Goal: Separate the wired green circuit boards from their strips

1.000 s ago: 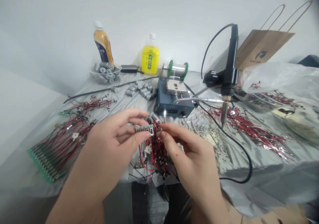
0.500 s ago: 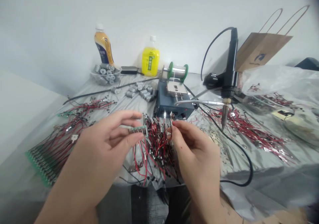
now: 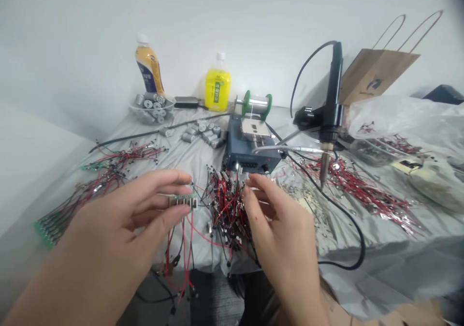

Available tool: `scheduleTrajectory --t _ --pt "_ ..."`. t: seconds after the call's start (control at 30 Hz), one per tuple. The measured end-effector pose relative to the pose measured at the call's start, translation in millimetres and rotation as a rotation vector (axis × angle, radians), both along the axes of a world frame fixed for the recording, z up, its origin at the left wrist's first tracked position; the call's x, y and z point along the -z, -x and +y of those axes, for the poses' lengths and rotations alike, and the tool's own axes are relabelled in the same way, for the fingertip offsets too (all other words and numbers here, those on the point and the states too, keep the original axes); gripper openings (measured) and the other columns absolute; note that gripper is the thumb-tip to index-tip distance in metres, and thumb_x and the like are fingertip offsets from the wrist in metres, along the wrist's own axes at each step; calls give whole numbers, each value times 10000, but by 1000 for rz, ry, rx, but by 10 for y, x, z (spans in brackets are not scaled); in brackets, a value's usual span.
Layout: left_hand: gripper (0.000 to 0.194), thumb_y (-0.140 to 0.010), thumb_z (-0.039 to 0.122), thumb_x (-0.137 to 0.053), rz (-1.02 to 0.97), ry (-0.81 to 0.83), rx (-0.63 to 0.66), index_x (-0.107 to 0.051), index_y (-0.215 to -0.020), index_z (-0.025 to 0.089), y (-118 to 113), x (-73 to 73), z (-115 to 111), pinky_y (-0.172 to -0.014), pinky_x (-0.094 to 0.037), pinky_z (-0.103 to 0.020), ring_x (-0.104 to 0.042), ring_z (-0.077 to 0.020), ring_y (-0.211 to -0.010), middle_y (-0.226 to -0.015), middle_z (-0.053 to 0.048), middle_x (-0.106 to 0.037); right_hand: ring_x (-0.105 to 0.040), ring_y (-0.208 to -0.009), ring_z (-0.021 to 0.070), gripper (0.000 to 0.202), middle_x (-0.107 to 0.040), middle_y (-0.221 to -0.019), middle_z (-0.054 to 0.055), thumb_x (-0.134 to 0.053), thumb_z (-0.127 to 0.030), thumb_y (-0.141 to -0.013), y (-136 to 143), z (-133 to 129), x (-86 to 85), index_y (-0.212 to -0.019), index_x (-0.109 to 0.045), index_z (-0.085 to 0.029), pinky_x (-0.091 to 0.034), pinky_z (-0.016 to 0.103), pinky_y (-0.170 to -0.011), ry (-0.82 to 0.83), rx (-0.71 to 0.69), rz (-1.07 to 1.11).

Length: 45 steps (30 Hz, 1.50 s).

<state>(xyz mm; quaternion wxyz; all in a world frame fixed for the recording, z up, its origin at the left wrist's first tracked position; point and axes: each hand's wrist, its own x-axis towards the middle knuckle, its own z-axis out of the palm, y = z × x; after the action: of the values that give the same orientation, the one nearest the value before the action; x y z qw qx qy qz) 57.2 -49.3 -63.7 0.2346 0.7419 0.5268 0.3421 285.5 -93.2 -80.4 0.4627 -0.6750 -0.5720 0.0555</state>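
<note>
Between the thumb and fingers of my left hand is a small green circuit board, with red and black wires hanging below it past the table's front edge. My right hand is at the right side of a pile of red and black wires with small connectors. Its thumb and index finger are close together at the pile's upper right; whether something small is between them I cannot make out. Behind the pile stands a blue soldering machine with a solder spool on it.
A soldering iron points down on a stand at the right, its black cable looping forward. More red wires lie right; wired green boards lie left. Bottles, grey cylinders and a paper bag are behind.
My left hand has moved left and slightly down with the board, its wires now away from the pile. The black wire and small part at my right fingertips no longer show there.
</note>
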Motion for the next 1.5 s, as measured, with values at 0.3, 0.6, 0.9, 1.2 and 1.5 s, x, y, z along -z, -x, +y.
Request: scheduleTrajectory --t 0.3,0.6,0.9,1.2,1.5 --pt "321 -909 493 -596 114 122 -35 -765 -1168 408 -235 -198 49 -723 -686 -460 -836 -307 -836 -1048 17 -868 -822 -952 365 815 -755 -1262 193 -1007 -421 -737 -21 -432 -116 -1400 -627 -139 -723 437 -647 176 -383 -506" --pt "403 -907 552 -540 164 157 -22 -771 -1188 379 -260 -220 14 -1022 -622 -600 -777 -372 -1162 -1190 -25 -853 -757 -827 240 338 -704 -1072 41 -669 -57 -957 -63 -409 -198 -1233 -626 -248 -660 386 -655 268 -418 -379" --pt "297 -949 432 -569 164 68 66 -773 -1157 376 -227 -175 47 -1075 -589 -610 -781 -358 -1140 -1185 6 -848 -732 -943 146 203 -720 -1146 -5 -665 -157 -1064 -319 -377 -263 -1202 -711 -299 -579 258 -793 344 -568 -164" --pt "294 -1058 239 -502 214 -127 318 -713 -1193 392 -252 -142 -12 -916 -635 -383 -787 -224 -1130 -1251 69 -821 -722 -955 172 298 -723 -1132 15 -578 -116 -1064 -283 -348 -257 -1221 -754 -297 -561 313 -824 417 -534 -85" --pt "257 -1027 318 -534 190 -61 182 -741 -1155 400 -253 -172 32 -998 -600 -486 -794 -277 -1084 -1196 77 -840 -716 -962 154 180 -734 -1110 -9 -647 -127 -1066 -393 -352 -270 -1128 -717 -280 -547 289 -823 436 -585 -86"
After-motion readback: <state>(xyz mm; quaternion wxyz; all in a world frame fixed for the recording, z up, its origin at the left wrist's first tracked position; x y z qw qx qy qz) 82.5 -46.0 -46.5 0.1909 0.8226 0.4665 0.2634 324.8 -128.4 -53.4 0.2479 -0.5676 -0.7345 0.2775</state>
